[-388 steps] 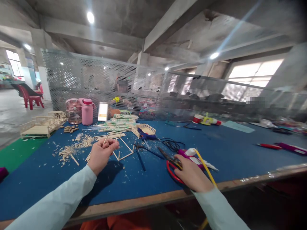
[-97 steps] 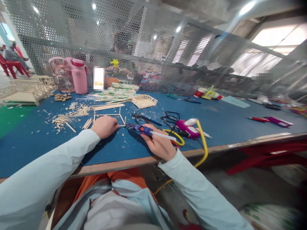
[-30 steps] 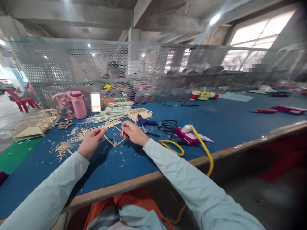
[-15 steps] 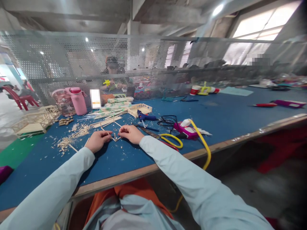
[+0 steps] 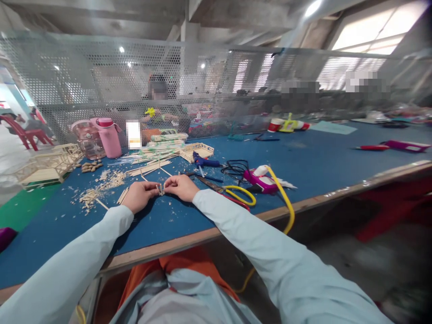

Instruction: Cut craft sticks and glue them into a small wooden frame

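My left hand (image 5: 140,196) and my right hand (image 5: 181,186) meet low over the blue table (image 5: 317,166), fingertips pinched together on a short upright stick of a thin wooden stick frame (image 5: 159,188). The frame's far sticks reach back toward a pile of loose sticks (image 5: 148,167). A blue glue gun (image 5: 204,163) lies just behind my right hand, and red-handled scissors (image 5: 224,196) lie to its right.
Wood scraps (image 5: 101,185) lie to the left, with finished stick models (image 5: 47,164), a pink bottle (image 5: 105,137) and a pink jar (image 5: 84,139) behind. A pink tool with yellow hose (image 5: 270,182) lies right. A mesh screen (image 5: 216,85) separates a person opposite.
Both hands have drawn closer together and now pinch the same corner of the stick frame. The view has dropped slightly.
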A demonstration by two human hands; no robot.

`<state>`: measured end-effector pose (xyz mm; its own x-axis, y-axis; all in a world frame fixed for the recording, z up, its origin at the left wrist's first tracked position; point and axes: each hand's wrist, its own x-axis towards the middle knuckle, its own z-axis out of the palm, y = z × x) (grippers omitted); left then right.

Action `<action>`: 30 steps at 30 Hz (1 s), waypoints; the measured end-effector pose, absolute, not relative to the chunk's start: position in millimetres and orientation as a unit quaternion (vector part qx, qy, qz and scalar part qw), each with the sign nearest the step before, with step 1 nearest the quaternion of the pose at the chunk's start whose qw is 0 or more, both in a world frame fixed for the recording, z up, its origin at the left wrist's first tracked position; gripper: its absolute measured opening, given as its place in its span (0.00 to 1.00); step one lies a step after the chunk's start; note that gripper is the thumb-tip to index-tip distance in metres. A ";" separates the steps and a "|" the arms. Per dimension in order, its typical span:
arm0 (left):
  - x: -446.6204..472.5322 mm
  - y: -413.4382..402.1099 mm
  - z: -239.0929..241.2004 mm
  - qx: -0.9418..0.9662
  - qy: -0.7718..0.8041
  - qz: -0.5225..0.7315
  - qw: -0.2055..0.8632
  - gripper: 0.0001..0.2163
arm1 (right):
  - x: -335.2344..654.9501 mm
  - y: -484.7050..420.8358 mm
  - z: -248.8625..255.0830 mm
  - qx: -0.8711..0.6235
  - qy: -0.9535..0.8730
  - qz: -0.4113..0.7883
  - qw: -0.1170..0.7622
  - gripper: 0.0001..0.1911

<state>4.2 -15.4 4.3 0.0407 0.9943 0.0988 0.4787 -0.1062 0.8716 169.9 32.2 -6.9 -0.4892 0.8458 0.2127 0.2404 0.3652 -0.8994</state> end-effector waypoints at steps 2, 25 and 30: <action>3.5 -14.0 2.3 0.633 0.583 0.385 0.333 0.12 | 169.3 31.6 -6.5 -0.367 -0.748 0.426 0.352 0.03; 7.8 -10.5 -3.6 0.593 0.533 0.458 0.394 0.21 | 168.0 28.9 -2.8 -0.385 -0.796 0.339 0.320 0.06; 7.7 -9.4 -4.5 0.602 0.538 0.448 0.385 0.16 | 168.7 29.8 -4.0 -0.385 -0.811 0.305 0.317 0.08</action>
